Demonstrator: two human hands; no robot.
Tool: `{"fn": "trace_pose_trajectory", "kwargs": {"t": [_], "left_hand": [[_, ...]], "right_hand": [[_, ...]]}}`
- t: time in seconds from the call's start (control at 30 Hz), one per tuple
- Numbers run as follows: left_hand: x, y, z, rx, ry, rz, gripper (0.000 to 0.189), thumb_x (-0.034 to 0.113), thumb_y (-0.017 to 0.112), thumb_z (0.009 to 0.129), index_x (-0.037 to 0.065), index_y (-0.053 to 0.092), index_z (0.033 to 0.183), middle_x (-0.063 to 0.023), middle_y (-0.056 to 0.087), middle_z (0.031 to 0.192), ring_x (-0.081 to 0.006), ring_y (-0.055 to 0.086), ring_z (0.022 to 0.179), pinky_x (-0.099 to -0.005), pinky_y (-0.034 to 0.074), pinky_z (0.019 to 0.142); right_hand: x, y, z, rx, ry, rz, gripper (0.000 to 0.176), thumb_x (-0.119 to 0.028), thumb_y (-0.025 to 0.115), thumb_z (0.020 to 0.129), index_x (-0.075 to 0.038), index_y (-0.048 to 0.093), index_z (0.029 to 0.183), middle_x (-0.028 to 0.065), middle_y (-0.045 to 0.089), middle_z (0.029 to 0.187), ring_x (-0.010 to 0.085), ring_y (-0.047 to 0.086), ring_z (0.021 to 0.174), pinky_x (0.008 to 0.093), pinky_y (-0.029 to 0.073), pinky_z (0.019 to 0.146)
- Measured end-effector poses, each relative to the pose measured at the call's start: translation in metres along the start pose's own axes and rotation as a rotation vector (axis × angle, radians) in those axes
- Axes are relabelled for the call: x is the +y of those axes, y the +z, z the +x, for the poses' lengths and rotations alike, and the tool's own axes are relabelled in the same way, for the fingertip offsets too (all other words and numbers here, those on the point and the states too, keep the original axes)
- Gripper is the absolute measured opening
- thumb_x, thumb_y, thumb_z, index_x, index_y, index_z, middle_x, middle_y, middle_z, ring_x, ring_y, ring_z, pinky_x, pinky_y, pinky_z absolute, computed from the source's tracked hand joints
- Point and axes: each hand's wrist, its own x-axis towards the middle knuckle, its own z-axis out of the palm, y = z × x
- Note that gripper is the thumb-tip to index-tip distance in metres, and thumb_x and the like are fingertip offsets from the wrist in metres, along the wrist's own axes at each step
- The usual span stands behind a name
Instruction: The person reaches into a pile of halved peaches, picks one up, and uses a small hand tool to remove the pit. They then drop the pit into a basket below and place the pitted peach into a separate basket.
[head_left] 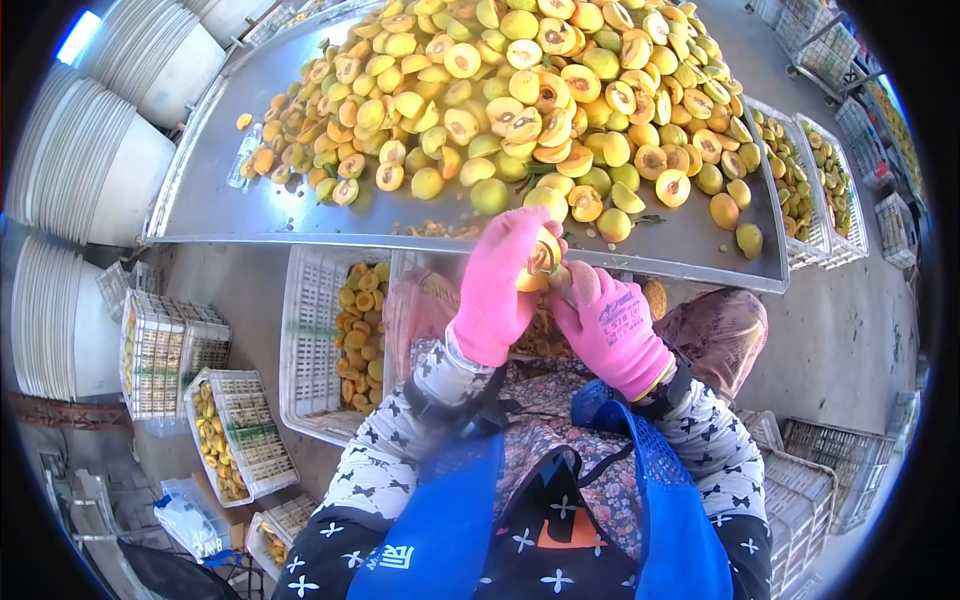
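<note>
My left hand (497, 290), in a pink glove, is closed around a yellow peach half (541, 256) just over the front edge of the metal table. The cut face shows brown around the pit hollow. My right hand (615, 325), also gloved in pink, is closed beside it. A small metal tool (564, 286) shows between its fingers and meets the fruit; most of it is hidden by the glove. Beyond both hands, a large pile of yellow peaches (480, 110), many cut in half, lies on the table.
The metal table (370, 222) ends in a raised front rim. A white crate (300, 350) with peach halves stands at my left knee. More filled crates (240, 440) sit at the left, others (815, 200) at the right. Stacked white tubs (95, 150) line the left side.
</note>
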Motion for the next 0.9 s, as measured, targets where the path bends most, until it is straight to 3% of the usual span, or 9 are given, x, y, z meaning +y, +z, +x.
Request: {"fn": "trace_pose_trajectory", "kwargs": {"t": [0.13, 0.4, 0.5, 0.63, 0.7, 0.73, 0.77, 0.8, 0.9], "left_hand": [[0.001, 0.008, -0.003, 0.132, -0.167, -0.152, 0.031, 0.015, 0.063, 0.093, 0.002, 0.058, 0.120, -0.0114, 0.064, 0.109, -0.0200, 0.064, 0.093, -0.0329, 0.054, 0.083], [0.009, 0.017, 0.000, 0.204, -0.078, -0.066, 0.029, 0.027, 0.057, 0.100, 0.001, 0.063, 0.111, -0.0121, 0.068, 0.094, -0.0201, 0.065, 0.081, -0.0309, 0.055, 0.072], [-0.002, 0.017, 0.003, 0.259, 0.045, 0.110, 0.037, 0.034, 0.052, 0.103, 0.000, 0.064, 0.108, -0.0126, 0.069, 0.089, -0.0195, 0.066, 0.076, -0.0301, 0.055, 0.068], [-0.018, 0.001, 0.011, 0.202, 0.059, 0.345, 0.043, 0.039, 0.050, 0.103, -0.001, 0.064, 0.107, -0.0134, 0.070, 0.087, -0.0193, 0.067, 0.072, -0.0300, 0.055, 0.065], [-0.007, -0.007, 0.016, 0.115, -0.213, 0.239, 0.046, 0.041, 0.047, 0.104, -0.002, 0.064, 0.107, -0.0139, 0.070, 0.086, -0.0195, 0.067, 0.070, -0.0300, 0.055, 0.066], [-0.001, -0.006, 0.017, 0.070, -0.347, 0.185, 0.047, 0.041, 0.046, 0.104, -0.002, 0.064, 0.107, -0.0141, 0.070, 0.086, -0.0197, 0.067, 0.070, -0.0301, 0.055, 0.066], [0.009, 0.006, 0.017, 0.194, -0.404, 0.145, 0.051, 0.043, 0.044, 0.104, -0.003, 0.066, 0.098, -0.0130, 0.068, 0.080, -0.0174, 0.064, 0.066, -0.0289, 0.053, 0.067], [0.009, 0.010, 0.017, 0.180, -0.301, 0.131, 0.052, 0.043, 0.044, 0.104, -0.003, 0.066, 0.098, -0.0130, 0.068, 0.080, -0.0176, 0.064, 0.066, -0.0288, 0.053, 0.067], [0.013, 0.013, 0.006, 0.132, -0.088, 0.145, 0.052, 0.042, 0.041, 0.106, -0.003, 0.066, 0.098, -0.0127, 0.069, 0.082, -0.0175, 0.064, 0.068, -0.0281, 0.052, 0.066]], "right_hand": [[0.003, 0.007, -0.006, -0.063, 0.050, 0.088, 0.024, -0.019, 0.067, 0.085, -0.006, 0.052, 0.099, 0.0121, 0.060, 0.079, 0.0331, 0.063, 0.068, 0.0425, 0.049, 0.057], [-0.018, -0.004, -0.004, -0.055, 0.049, 0.629, 0.017, -0.008, 0.062, 0.086, -0.002, 0.051, 0.097, 0.0163, 0.056, 0.069, 0.0356, 0.058, 0.061, 0.0393, 0.047, 0.054], [-0.024, -0.011, 0.000, -0.433, 0.620, 1.130, 0.016, -0.010, 0.064, 0.085, -0.003, 0.052, 0.094, 0.0113, 0.054, 0.068, 0.0280, 0.060, 0.063, 0.0375, 0.044, 0.054], [-0.009, 0.023, -0.018, -0.114, 0.178, 0.781, 0.013, -0.013, 0.064, 0.088, -0.006, 0.054, 0.091, 0.0037, 0.054, 0.068, 0.0149, 0.056, 0.057, 0.0317, 0.042, 0.049], [0.000, 0.032, -0.014, 0.136, -0.227, 0.387, 0.012, -0.015, 0.063, 0.090, -0.007, 0.054, 0.091, 0.0011, 0.054, 0.068, 0.0106, 0.054, 0.052, 0.0291, 0.042, 0.045], [-0.003, 0.032, -0.018, 0.080, -0.086, 0.517, 0.011, -0.014, 0.062, 0.090, -0.007, 0.055, 0.092, 0.0009, 0.054, 0.067, 0.0108, 0.053, 0.049, 0.0282, 0.041, 0.044], [-0.007, 0.033, -0.020, 0.028, 0.051, 0.647, 0.010, -0.014, 0.061, 0.090, -0.007, 0.055, 0.092, 0.0007, 0.055, 0.067, 0.0109, 0.052, 0.046, 0.0272, 0.040, 0.042], [-0.009, 0.035, -0.019, -0.021, 0.186, 0.776, 0.009, -0.014, 0.060, 0.091, -0.006, 0.055, 0.093, 0.0004, 0.055, 0.066, 0.0111, 0.050, 0.044, 0.0263, 0.039, 0.041], [-0.018, -0.028, 0.012, -0.631, 0.756, 1.454, 0.012, -0.014, 0.060, 0.090, -0.004, 0.056, 0.093, 0.0010, 0.055, 0.063, 0.0116, 0.049, 0.043, 0.0257, 0.038, 0.042]]}}
